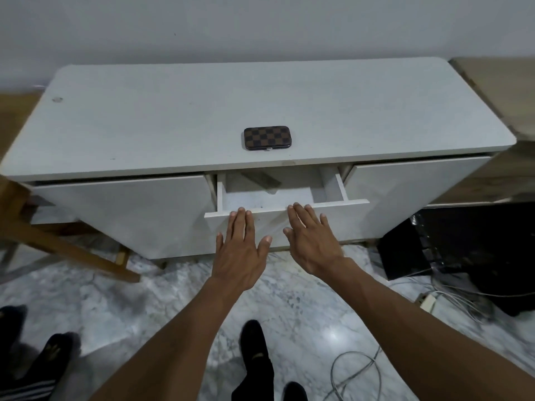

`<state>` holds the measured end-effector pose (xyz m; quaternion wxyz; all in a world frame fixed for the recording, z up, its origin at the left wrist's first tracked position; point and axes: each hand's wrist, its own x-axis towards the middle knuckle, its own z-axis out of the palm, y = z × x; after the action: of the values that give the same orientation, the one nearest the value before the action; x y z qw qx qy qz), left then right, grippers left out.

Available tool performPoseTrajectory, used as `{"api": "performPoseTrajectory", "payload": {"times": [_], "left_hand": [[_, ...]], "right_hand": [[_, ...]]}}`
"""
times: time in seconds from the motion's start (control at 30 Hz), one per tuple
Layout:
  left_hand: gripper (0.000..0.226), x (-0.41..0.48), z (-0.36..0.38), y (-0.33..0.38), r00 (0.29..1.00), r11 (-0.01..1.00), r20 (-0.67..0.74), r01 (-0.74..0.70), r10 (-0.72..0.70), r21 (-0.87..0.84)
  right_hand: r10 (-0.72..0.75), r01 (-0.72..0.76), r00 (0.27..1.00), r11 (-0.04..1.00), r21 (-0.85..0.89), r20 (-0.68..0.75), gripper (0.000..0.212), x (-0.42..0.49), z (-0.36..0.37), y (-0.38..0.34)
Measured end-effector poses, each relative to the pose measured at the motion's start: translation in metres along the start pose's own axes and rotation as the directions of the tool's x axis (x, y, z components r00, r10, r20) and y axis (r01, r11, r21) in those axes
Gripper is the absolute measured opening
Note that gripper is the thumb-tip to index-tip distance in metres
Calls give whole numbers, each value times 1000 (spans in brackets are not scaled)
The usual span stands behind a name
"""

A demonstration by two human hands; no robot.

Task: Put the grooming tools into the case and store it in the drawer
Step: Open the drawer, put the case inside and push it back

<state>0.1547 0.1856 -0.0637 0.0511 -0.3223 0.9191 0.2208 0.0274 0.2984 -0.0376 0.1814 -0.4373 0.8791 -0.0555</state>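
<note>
1. Both hands are out in front of me, palms down. My left hand (238,250) has its fingers flat and loosely spread, holding nothing, with the fingertips at the top edge of the drawer's front panel.
2. My right hand (311,238) is the same deal: fingers splayed apart, empty, tips reaching the same front edge just to the right of the left one.
3. The small rectangular case with the brown checkerboard pattern (267,137) lies closed and flat on top of the white cabinet (144,117), near the front edge, right above the drawer. There's a tiny metal clasp on its near side. I can't make out any brand name or writing on it.
4. The white centre drawer (285,211) is pulled partway out. Inside I see a pale bottom and something flat and grey towards the back, too dim to identify.
5. No grooming tools lie loose anywhere I can see.
6. Floor is grey-white marble (304,308), with white cables (356,371) trailing on the right and a black-socked foot (256,351) below.
</note>
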Motion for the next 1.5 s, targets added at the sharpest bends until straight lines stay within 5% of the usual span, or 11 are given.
{"api": "performPoseTrajectory", "payload": {"times": [0.63,0.9,1.07,1.23,1.37,1.5], "left_hand": [[66,-96,24,8,1000,1000,23,-6,6,14],[87,-95,25,6,999,997,6,-34,33,66],[87,-93,25,3,987,988,-111,-102,115,116],[86,-86,-2,8,998,993,-26,-46,49,110],[59,-53,-35,12,989,995,-140,-42,55,93],[60,11,-70,1,960,995,-266,-62,82,83]], "right_hand": [[-15,14,999,999,32,41,54,-94,27,-5],[-27,27,1000,1000,-16,-3,65,-87,29,-1],[-30,29,999,1000,-8,-35,45,-86,14,-3],[-15,18,998,999,-44,68,36,-68,-11,-3],[-15,15,1000,999,-35,6,39,-34,-48,-9],[-27,27,996,1000,-5,-90,39,22,-88,-22]]}}
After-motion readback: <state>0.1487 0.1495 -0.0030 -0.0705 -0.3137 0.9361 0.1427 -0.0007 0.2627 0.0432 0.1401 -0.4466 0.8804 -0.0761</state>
